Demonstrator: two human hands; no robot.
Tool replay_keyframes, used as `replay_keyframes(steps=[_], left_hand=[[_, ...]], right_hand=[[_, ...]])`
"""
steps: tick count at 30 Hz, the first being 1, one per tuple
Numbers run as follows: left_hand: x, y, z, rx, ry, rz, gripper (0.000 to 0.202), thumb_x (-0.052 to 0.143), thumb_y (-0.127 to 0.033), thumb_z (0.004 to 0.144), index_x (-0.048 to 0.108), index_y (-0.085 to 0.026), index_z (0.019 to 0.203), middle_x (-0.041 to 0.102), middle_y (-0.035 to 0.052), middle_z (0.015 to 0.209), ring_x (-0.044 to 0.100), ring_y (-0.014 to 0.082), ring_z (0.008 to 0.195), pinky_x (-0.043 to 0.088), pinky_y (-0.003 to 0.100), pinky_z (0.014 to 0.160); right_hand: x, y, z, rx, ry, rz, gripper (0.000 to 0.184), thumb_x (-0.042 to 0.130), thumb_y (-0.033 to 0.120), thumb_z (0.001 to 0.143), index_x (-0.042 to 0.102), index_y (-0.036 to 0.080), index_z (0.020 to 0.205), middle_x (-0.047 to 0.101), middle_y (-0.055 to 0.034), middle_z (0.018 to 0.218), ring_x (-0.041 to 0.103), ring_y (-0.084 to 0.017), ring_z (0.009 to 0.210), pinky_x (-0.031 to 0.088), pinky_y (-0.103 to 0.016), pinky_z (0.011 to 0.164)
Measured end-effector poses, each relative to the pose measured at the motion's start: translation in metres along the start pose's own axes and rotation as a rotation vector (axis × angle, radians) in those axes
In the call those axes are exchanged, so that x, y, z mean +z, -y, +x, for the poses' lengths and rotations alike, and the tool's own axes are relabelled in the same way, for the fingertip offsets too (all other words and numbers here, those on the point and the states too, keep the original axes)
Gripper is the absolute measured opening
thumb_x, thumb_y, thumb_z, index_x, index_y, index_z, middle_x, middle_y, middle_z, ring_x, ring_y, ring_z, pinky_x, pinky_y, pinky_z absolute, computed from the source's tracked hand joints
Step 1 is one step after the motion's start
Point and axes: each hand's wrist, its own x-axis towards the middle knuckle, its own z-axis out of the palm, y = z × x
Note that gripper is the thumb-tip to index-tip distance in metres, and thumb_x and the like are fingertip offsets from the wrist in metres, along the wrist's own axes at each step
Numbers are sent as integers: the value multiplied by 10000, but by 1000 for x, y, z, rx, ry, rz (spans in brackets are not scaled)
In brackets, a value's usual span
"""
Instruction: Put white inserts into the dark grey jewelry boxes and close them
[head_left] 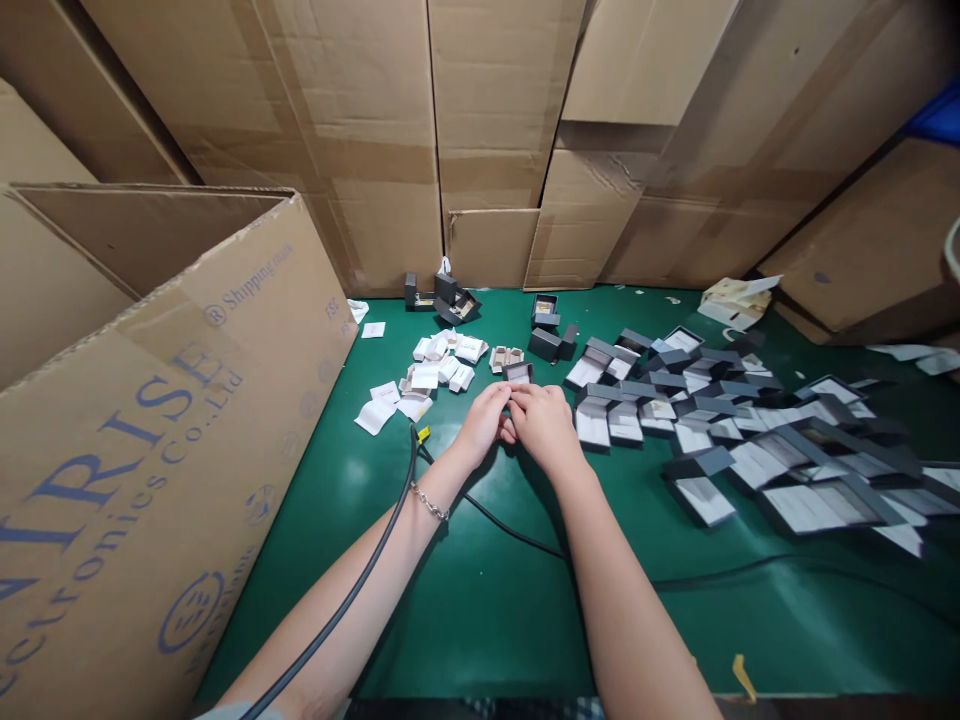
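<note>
My left hand [486,418] and my right hand [541,420] meet at the middle of the green table, fingers closed and fingertips touching. Just beyond the fingertips shows a small black box [517,373]; both hands appear to grip its near side, which they hide. Left of the hands lies a loose heap of small white packets and papers [454,362]. A small cardboard insert [506,358] sits behind the hands. On the right, several open black boxes [626,420] with pale interiors are spread in rows.
A large open carton [277,330] stands at the left, and stacked cartons [495,130] wall off the back. More small black boxes [457,300] stand at the far edge. A black cable [375,560] runs over my left forearm and another crosses the table [480,610].
</note>
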Motion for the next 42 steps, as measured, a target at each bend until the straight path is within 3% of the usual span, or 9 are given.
replay_keyframes(steps=[6, 9, 13, 19, 22, 27, 31, 35, 42], left_hand=[[-3, 1, 1, 7, -12, -72, 374, 549, -362, 816, 602, -103, 1081, 555, -4, 518, 502, 86, 396, 394, 181, 387], [-5, 4, 2, 8, 19, -75, 493, 440, -473, 863, 592, -90, 1134, 604, 29, 571, 493, 86, 385, 416, 198, 398], [-5, 6, 3, 8, 43, -106, 542, 343, -529, 886, 589, -125, 1151, 680, 113, 952, 556, 89, 456, 481, 232, 466], [-4, 7, 3, 62, 17, -47, 495, 376, -562, 856, 619, -131, 821, 573, 120, 1212, 496, 30, 405, 442, 220, 398], [-5, 9, 4, 106, -36, -26, 446, 391, -545, 854, 555, -139, 771, 538, 108, 1253, 447, 5, 373, 422, 216, 374], [-5, 7, 6, 75, -95, -117, 376, 388, -487, 875, 513, -146, 777, 543, 99, 1225, 489, 16, 416, 444, 220, 443], [-3, 4, 4, 66, -117, -147, 381, 402, -505, 865, 506, -148, 779, 530, 92, 1224, 484, 16, 435, 484, 246, 508], [-2, 3, 2, 67, -121, -146, 374, 409, -502, 863, 511, -150, 793, 497, 85, 1245, 483, 17, 454, 499, 263, 540], [-4, 6, 6, 19, -97, -172, 242, 432, -349, 871, 540, -136, 829, 567, 37, 864, 509, 50, 465, 488, 247, 541]], right_hand=[[0, -2, -1, -34, -54, -54, 258, 446, 214, 867, 704, 219, 869, 654, -68, 1075, 511, -249, 982, 269, -536, 979], [0, -2, 0, -44, -153, 64, 270, 422, 209, 866, 690, 188, 839, 668, -76, 1000, 556, -209, 932, 335, -424, 958], [2, -4, 3, 108, -306, 413, 312, 423, 332, 857, 633, 167, 695, 656, -60, 756, 578, -162, 732, 432, -269, 707], [7, -7, 9, 397, 9, 883, 336, 429, 422, 786, 560, 180, 593, 549, 10, 477, 538, -130, 452, 430, -226, 482], [7, -7, 10, 392, 15, 774, 312, 423, 385, 779, 607, 179, 634, 574, 5, 483, 556, -134, 468, 442, -226, 506], [4, -6, 6, 181, -50, 377, 263, 458, 285, 796, 706, 228, 863, 714, -28, 865, 632, -167, 788, 452, -251, 708], [1, -11, 5, 195, -17, 150, 319, 418, 278, 841, 686, 223, 1005, 691, -66, 1022, 624, -218, 917, 446, -299, 731], [-3, -16, 5, 288, -26, 85, 326, 390, 308, 857, 690, 253, 973, 693, -63, 983, 625, -228, 883, 432, -299, 668], [-5, -16, 5, 361, -60, 116, 330, 385, 327, 844, 701, 244, 892, 687, -79, 869, 602, -207, 738, 377, -279, 592]])
